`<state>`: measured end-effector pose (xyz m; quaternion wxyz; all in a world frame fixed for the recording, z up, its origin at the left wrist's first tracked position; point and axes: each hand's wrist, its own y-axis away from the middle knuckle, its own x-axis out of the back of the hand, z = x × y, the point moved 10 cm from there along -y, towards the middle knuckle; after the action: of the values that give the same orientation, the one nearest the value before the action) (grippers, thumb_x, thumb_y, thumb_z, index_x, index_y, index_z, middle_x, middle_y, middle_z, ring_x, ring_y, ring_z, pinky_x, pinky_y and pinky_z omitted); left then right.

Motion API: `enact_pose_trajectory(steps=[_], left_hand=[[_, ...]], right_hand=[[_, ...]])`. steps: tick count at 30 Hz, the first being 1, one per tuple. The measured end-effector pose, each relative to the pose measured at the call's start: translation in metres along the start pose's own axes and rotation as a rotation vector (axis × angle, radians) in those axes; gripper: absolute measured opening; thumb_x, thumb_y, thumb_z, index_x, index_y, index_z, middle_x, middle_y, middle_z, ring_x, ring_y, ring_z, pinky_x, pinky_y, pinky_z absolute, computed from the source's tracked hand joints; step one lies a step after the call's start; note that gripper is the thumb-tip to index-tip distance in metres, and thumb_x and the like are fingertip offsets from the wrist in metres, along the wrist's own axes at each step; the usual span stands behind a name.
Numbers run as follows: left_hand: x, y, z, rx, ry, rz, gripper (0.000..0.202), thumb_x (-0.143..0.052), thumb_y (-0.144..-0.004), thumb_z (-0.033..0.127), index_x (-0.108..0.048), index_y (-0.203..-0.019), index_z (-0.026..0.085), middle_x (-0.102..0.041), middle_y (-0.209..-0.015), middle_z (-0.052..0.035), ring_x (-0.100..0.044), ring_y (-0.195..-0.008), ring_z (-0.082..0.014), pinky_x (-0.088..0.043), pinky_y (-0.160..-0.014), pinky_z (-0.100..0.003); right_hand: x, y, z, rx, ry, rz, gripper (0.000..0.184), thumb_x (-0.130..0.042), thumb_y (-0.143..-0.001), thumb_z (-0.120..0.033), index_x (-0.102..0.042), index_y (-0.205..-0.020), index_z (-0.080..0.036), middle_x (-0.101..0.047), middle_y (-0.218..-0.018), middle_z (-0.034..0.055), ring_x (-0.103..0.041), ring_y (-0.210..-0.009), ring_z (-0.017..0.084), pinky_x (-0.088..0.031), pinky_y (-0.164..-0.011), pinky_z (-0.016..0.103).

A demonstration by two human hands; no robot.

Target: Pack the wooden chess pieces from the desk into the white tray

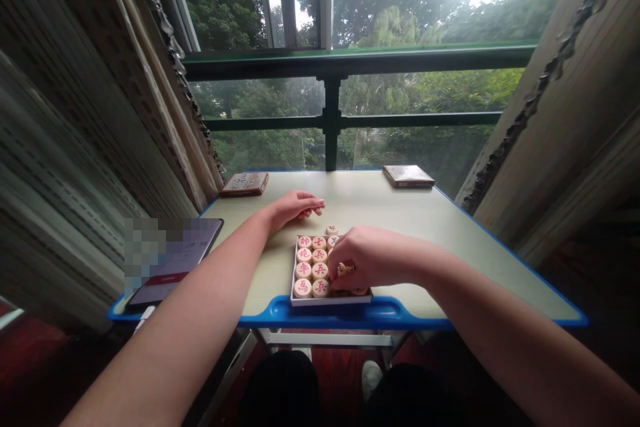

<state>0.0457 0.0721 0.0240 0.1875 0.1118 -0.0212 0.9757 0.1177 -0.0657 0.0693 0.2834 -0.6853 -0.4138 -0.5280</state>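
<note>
Round wooden Chinese chess pieces with red characters stand in rows in a shallow white box (294,280) near the front edge of the table. Over the box's right side is my right hand (364,257), its fingers curled down and closed on a Chinese chess piece (343,269); the fingertips are partly hidden, as are the pieces below. A single loose piece (332,229) with a dark character lies just beyond the box's far edge. My left hand (299,205) hovers at or just above the tabletop, farther back and left, fingers loosely stretched and holding nothing.
The pale table (445,267) has a blue rim with a tray-like recess in front. A flat brown box (245,183) sits at the back left and another flat box (408,176) at the back right. A tablet (185,260) lies left. Curtains (560,93) flank the window.
</note>
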Motion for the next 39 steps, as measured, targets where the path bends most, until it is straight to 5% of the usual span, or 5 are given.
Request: enact_pose_trajectory(steps=[5,12,21,31,39], left_hand=[[0.000,0.000,-0.001,0.008,0.002,-0.001,0.032,-0.067,-0.066,0.039,-0.064,-0.081,0.011,-0.062,-0.073,-0.0063,-0.038,-0.054,-0.0065,-0.025,-0.047,-0.021],[0.000,0.001,0.000,0.022,-0.017,0.006,0.033,-0.067,-0.065,0.039,-0.064,-0.082,0.011,-0.062,-0.074,-0.0067,-0.038,-0.054,-0.0067,-0.027,-0.046,-0.021],[0.000,0.001,0.001,0.023,-0.012,0.011,0.032,-0.067,-0.064,0.038,-0.065,-0.080,0.011,-0.062,-0.072,-0.0063,-0.039,-0.054,-0.0067,-0.027,-0.047,-0.022],[0.000,0.001,-0.001,0.036,-0.042,0.013,0.034,-0.066,-0.065,0.041,-0.065,-0.081,0.011,-0.063,-0.074,-0.0065,-0.038,-0.053,-0.0068,-0.027,-0.047,-0.022],[-0.002,0.002,0.001,0.031,-0.034,0.008,0.035,-0.066,-0.064,0.041,-0.065,-0.081,0.011,-0.062,-0.072,-0.0054,-0.037,-0.051,-0.0056,-0.027,-0.047,-0.021]], right_hand=[[-0.004,0.000,0.000,-0.006,-0.011,-0.026,0.010,-0.061,-0.069,-0.020,-0.070,-0.073,-0.017,-0.062,-0.062,0.0012,-0.045,-0.052,0.008,-0.028,-0.049,0.020],[0.013,0.003,0.011,-0.039,-0.008,0.096,0.014,-0.064,-0.069,-0.024,-0.071,-0.080,-0.018,-0.064,-0.068,0.0026,-0.050,-0.057,0.010,-0.032,-0.052,0.020],[-0.007,0.002,0.002,-0.002,-0.105,-0.063,0.016,-0.061,-0.067,-0.016,-0.073,-0.078,-0.018,-0.065,-0.066,0.0014,-0.051,-0.055,0.009,-0.033,-0.052,0.019],[0.031,0.006,0.029,-0.135,-0.034,0.206,0.016,-0.056,-0.069,-0.016,-0.071,-0.074,-0.016,-0.062,-0.063,0.0012,-0.045,-0.051,0.007,-0.031,-0.050,0.019],[0.014,0.005,0.025,-0.133,-0.086,0.042,0.018,-0.064,-0.066,-0.023,-0.072,-0.081,-0.018,-0.060,-0.065,-0.0008,-0.044,-0.052,0.007,-0.029,-0.048,0.018]])
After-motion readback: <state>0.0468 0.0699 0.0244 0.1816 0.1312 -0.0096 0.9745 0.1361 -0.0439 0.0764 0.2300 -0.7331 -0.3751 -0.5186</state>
